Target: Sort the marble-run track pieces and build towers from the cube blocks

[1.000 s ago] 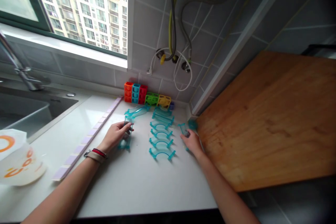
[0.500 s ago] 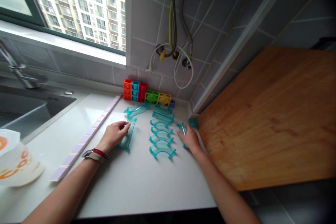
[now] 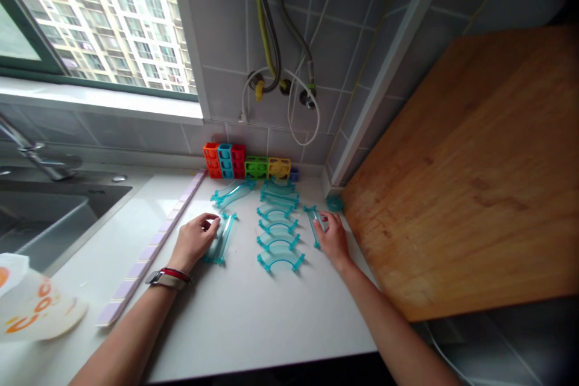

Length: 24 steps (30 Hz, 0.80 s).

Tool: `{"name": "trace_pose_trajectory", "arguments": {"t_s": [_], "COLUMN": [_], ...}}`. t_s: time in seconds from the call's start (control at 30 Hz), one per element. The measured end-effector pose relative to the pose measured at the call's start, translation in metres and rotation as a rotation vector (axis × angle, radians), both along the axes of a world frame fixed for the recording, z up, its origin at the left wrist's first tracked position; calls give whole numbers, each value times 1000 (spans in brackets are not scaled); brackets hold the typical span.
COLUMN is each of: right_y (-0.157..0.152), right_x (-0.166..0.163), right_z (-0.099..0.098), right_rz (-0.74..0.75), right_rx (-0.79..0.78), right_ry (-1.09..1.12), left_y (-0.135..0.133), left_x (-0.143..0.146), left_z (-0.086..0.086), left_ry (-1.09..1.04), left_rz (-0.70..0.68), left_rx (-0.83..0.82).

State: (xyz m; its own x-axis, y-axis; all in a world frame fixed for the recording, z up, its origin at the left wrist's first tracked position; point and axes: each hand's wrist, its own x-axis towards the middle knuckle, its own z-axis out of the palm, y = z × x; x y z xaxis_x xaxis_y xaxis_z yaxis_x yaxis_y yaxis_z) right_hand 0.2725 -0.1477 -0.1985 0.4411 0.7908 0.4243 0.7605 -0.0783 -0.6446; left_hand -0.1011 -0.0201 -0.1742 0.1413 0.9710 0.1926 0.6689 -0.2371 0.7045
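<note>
My left hand (image 3: 195, 240) is beside a translucent teal plastic piece (image 3: 225, 238) with knobbed ends, partly over its left edge. Its fingers are curved, with a gap between thumb and forefinger. On the right, my right hand (image 3: 333, 237) has its thumb and fingers apart at the right edge of another teal piece (image 3: 313, 226), which lies on the counter. Between my hands, several arched teal pieces (image 3: 279, 244) stand in a column. Behind them a few more teal pieces (image 3: 234, 193) lie overlapping at the back left.
Coloured hollow blocks (image 3: 225, 160) line the tiled wall. A pale lilac strip (image 3: 151, 250) runs along the white counter (image 3: 253, 325), near the sink (image 3: 108, 193). A paper cup (image 3: 40, 307) lies at left. The wooden board (image 3: 474, 193) leans at right, with a round teal item (image 3: 334, 203) beside it.
The view has shifted slightly. My left hand has drawn a little left, uncovering more of its piece. My right thumb has moved off the right-hand piece's middle to its right edge.
</note>
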Motion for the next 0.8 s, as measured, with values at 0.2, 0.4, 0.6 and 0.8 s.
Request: {"name": "trace_pose_trajectory", "arguments": {"t_s": [0.2, 0.4, 0.6, 0.8], "right_y": [-3, -8, -12, -21], "right_x": [-10, -25, -40, -56], "right_z": [14, 27, 36, 44], "right_rz": [42, 138, 189, 367], "right_rx": [168, 263, 318, 284], "right_ry": [106, 179, 277, 367], "left_y": [-7, -14, -54, -32], "left_x": [-3, -3, 0, 0], "left_z": [7, 6, 10, 32], "left_ry": [-94, -200, -97, 195], "left_rz": [62, 99, -10, -91], "left_rx": [73, 107, 161, 247]}}
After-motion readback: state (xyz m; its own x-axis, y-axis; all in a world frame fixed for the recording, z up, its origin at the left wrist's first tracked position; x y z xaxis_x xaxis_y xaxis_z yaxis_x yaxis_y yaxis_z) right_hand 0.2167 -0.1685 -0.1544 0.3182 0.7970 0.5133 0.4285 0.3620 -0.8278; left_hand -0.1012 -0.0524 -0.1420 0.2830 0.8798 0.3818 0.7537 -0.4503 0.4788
